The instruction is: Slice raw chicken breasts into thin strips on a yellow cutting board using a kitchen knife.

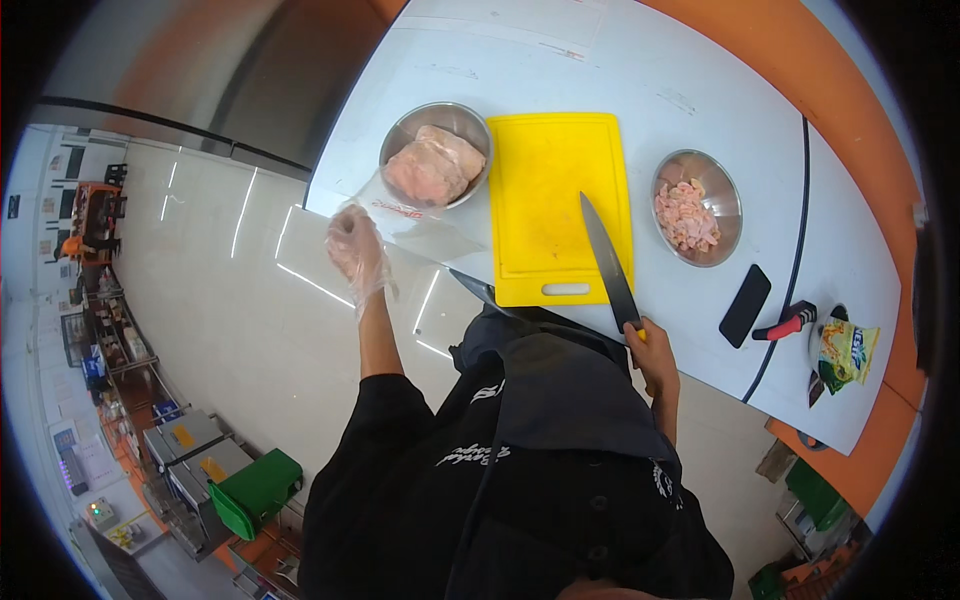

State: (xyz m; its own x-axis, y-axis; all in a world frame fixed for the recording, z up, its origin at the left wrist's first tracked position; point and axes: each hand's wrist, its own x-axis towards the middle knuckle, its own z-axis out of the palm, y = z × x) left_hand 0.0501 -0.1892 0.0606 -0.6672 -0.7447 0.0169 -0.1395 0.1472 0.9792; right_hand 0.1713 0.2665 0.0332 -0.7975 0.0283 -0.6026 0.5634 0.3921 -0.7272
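Observation:
My left hand, in a clear plastic glove, is closed on the edge of a clear plastic bag with red printing. The bag reaches to a steel bowl holding large pale pink pieces of raw meat, seemingly chicken. My right hand, apparently bare, grips the handle of a large kitchen knife. Its blade lies over the right side of a yellow cutting board, tip pointing away from me. Right of the board, another steel bowl contains small cut pieces of raw meat.
On the white table at right are a black phone, a red-and-black handheld sharpener and a yellow-green packet. A dark pointed object, possibly a blade, shows beside the board's near-left corner. A green bin stands behind at left.

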